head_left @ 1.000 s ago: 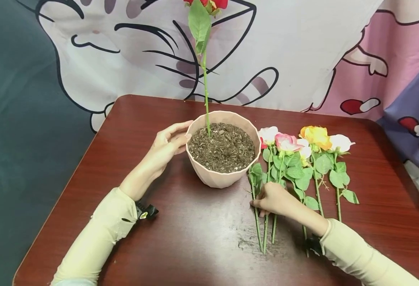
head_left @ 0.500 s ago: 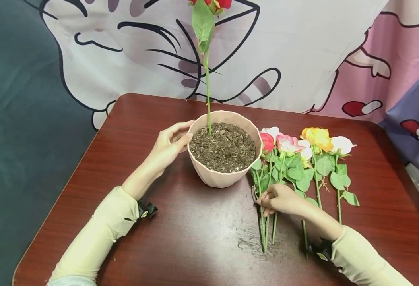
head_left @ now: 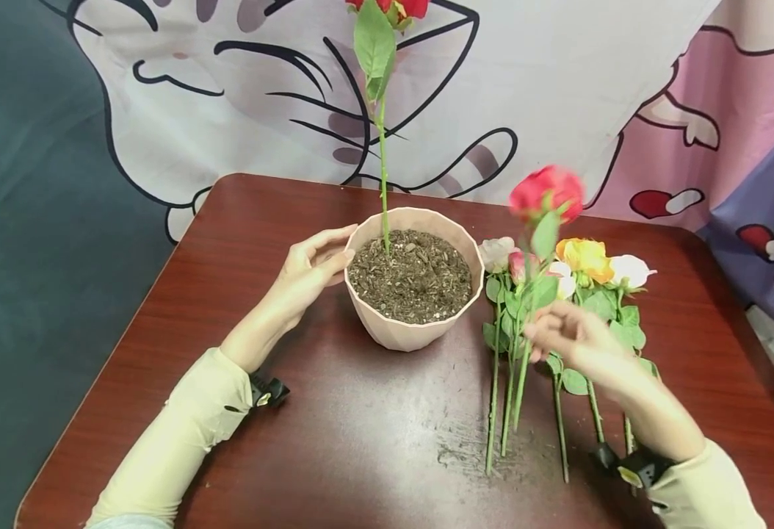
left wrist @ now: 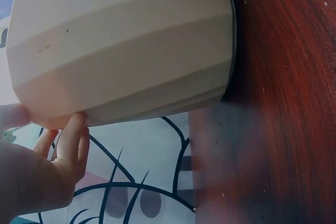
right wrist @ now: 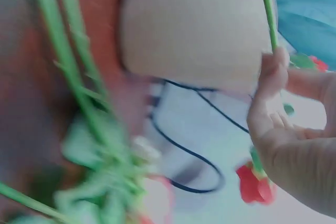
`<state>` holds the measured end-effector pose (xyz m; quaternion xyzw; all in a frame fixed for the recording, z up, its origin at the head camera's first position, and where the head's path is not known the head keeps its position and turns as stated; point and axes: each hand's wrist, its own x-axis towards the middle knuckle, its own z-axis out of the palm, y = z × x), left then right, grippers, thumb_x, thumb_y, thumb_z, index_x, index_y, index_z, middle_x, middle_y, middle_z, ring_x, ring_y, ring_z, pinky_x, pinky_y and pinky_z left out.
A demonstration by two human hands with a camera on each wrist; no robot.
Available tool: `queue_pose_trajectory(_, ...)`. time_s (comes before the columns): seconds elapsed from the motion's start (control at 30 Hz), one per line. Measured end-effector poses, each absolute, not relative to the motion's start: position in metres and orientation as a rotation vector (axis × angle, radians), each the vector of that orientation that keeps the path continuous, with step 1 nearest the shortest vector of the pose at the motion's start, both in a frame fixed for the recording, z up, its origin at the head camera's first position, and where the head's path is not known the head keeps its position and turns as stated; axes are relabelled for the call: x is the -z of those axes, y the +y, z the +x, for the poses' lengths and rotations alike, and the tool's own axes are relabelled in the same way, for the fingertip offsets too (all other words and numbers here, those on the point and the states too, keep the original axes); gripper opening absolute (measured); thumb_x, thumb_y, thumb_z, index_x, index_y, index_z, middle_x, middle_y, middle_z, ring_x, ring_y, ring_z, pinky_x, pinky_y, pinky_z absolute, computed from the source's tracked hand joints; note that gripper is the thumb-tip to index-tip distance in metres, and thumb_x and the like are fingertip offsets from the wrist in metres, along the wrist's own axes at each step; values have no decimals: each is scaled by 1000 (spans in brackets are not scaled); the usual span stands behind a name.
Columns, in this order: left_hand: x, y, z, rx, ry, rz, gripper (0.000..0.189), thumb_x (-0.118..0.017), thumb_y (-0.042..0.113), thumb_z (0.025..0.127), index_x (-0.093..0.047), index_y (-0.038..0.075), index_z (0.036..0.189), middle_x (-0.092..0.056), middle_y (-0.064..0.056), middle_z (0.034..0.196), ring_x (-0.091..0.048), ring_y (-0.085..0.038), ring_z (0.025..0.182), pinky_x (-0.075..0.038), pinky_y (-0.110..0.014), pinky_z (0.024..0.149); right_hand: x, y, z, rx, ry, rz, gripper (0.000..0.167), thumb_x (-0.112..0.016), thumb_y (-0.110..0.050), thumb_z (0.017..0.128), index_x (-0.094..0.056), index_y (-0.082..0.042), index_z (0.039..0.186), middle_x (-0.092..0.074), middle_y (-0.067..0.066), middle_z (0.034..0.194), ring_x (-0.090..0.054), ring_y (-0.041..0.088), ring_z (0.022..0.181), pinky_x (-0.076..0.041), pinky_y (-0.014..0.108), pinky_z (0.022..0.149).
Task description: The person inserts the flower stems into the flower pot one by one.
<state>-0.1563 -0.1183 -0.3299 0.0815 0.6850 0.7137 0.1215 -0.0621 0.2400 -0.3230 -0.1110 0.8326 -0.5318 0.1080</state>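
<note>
My right hand (head_left: 575, 338) pinches the green stem of a red rose (head_left: 547, 195), lifted above the flowers on the table. In the right wrist view, that stem (right wrist: 269, 11) runs up from the thumb and fingertips, and the red bloom (right wrist: 255, 184) hangs below the hand. A pale pink faceted flowerpot (head_left: 413, 334), filled with dark soil (head_left: 420, 279), stands upright on the table. Another red rose, its stem (head_left: 383, 162) upright in the soil, rises from the pot's left part. My left hand (head_left: 297, 283) rests its thumb and fairly straight fingers (left wrist: 73, 140) against the pot's left side.
Right of the pot lie several cut roses, among them a yellow rose (head_left: 585, 257), a white rose (head_left: 630, 270) and a pink one partly hidden. The brown wooden table (head_left: 334, 441) ends against a printed cat curtain (head_left: 545, 88).
My right hand has lifted the red rose out of the flowers beside the pot, moving it up and to the right. The left hand and pot stay nearly in place.
</note>
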Motion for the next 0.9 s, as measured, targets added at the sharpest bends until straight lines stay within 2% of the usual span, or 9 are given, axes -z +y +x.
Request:
queue_pose_trajectory(0.1,330,-119,-156,-2102,1987,242,43,-56,9,93,-49,11,135,-55,-12,129,-55,-15,110,-50,-34,90,307,246,-73,1797,2498,-302,6,-54,-2,93,-56,-2,98,-67,-2,72,-62,11,63,-48,20,59)
queue_pose_trajectory(0.2,330,-119,-156,-2114,1978,248,43,-56,10,93,-49,11,135,-55,-12,129,-55,-15,110,-50,-35,90,296,249,-85,2129,2381,-301,7,-54,2,92,-57,-4,94,-68,-1,71,-62,9,61,-49,17,60)
queue_pose_trajectory(0.33,330,-119,-155,-2115,1983,253,42,-56,10,93,-49,10,135,-55,-13,128,-56,-15,110,-50,-35,90,285,244,-102,2628,2037,-326,6,-52,9,90,-56,4,90,-67,8,69,-62,14,57,-50,19,56)
queue_pose_trajectory(0.47,331,-119,-155,-2121,1979,270,42,-56,10,93,-49,9,135,-55,-13,129,-55,-17,111,-50,-36,90,275,238,-121,2958,1739,-306,5,-55,11,87,-51,10,90,-65,17,70,-62,21,54,-52,24,53)
queue_pose_trajectory(0.67,332,-118,-155,-2129,1978,241,42,-56,10,93,-50,10,134,-55,-12,129,-56,-16,111,-50,-35,90,264,221,-149,3026,1693,-302,19,-64,7,83,-50,10,93,-65,20,70,-62,23,54,-53,26,53)
queue_pose_trajectory(0.9,333,-117,-155,-2130,1984,234,41,-56,9,93,-50,9,134,-56,-14,127,-56,-16,109,-50,-37,91,262,190,-178,2696,2313,-469,6,-59,0,89,-56,-5,90,-68,3,70,-63,12,59,-53,21,62)
